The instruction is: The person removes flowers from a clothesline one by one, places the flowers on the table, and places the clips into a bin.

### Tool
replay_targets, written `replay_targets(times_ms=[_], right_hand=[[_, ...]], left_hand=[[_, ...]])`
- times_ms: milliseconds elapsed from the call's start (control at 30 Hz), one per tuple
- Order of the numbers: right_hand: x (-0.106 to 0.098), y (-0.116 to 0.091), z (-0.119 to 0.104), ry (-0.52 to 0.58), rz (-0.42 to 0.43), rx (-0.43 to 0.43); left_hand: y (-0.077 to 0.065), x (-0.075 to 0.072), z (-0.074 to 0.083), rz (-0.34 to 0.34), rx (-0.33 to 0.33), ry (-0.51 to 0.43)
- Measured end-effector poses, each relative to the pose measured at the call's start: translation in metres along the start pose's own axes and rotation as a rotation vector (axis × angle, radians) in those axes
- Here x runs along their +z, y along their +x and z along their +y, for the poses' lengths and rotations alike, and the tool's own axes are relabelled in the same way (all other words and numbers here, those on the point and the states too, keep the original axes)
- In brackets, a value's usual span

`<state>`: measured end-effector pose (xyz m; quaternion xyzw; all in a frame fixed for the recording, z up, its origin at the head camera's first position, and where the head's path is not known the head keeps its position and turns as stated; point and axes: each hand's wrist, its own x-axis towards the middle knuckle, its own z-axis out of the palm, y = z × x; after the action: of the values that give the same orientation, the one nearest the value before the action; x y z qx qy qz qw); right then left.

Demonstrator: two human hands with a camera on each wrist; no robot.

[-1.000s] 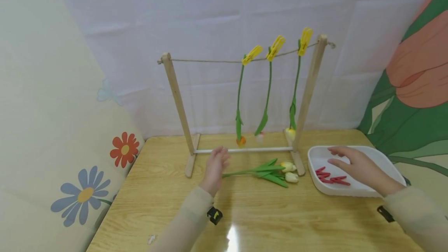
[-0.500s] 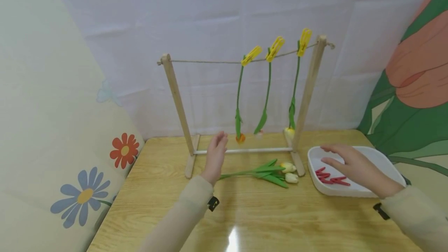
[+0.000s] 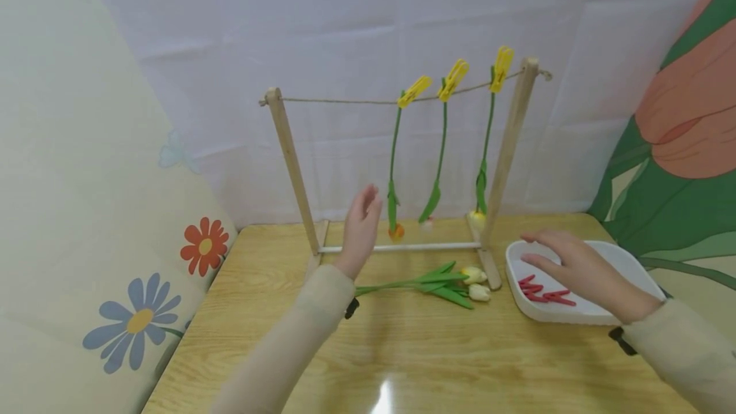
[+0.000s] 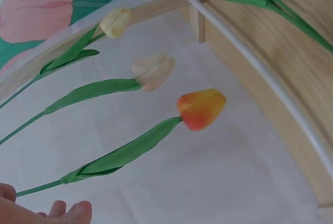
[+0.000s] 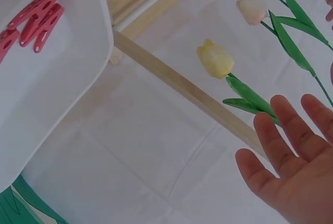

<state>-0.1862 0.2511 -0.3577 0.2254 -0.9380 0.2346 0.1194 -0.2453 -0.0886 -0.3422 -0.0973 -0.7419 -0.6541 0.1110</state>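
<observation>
My left hand (image 3: 361, 229) is raised in front of the rack, just left of the hanging orange tulip (image 4: 200, 109), with nothing in its grasp. In the left wrist view its fingertips (image 4: 78, 213) come near that tulip's stem; contact cannot be made out. A pale pink tulip (image 4: 153, 71) and a yellow tulip (image 5: 215, 59) also hang heads down. Yellow clothespins (image 3: 453, 80) fix the stems to the cord (image 3: 345, 101). Over the white basin (image 3: 635, 273) hovers my right hand (image 3: 581, 273), fingers extended and holding nothing. Red clothespins (image 3: 543, 291) lie in the basin.
Tulips with pale heads (image 3: 479, 292) lie on the wooden table (image 3: 437, 350) in front of the rack's white crossbar (image 3: 425, 247). Wooden posts (image 3: 293, 171) stand at both ends. Behind hangs a white cloth (image 3: 333, 30).
My left hand has risen from near the lying tulip stems to beside the hanging orange tulip. My right hand has drifted slightly left above the basin.
</observation>
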Motion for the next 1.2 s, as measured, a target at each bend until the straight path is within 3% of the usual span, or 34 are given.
replay_targets(times_ms=[233, 400, 667, 1000, 1200], right_hand=[[-0.001, 0.002, -0.005, -0.012, 0.054, -0.077], [0.002, 0.004, -0.009, -0.036, 0.091, -0.136], [0.001, 0.008, -0.016, -0.036, 0.074, -0.142], [-0.001, 0.011, -0.025, -0.083, 0.071, -0.2], [-0.002, 0.017, -0.034, -0.122, 0.058, -0.231]], left_hand=[[0.014, 0.002, 0.013, -0.033, 0.137, 0.117], [0.022, 0.006, 0.025, -0.038, 0.123, 0.12], [0.037, 0.021, 0.041, -0.044, 0.135, 0.124], [0.047, 0.032, 0.051, -0.023, 0.094, 0.13], [0.052, 0.034, 0.052, 0.013, 0.127, 0.152]])
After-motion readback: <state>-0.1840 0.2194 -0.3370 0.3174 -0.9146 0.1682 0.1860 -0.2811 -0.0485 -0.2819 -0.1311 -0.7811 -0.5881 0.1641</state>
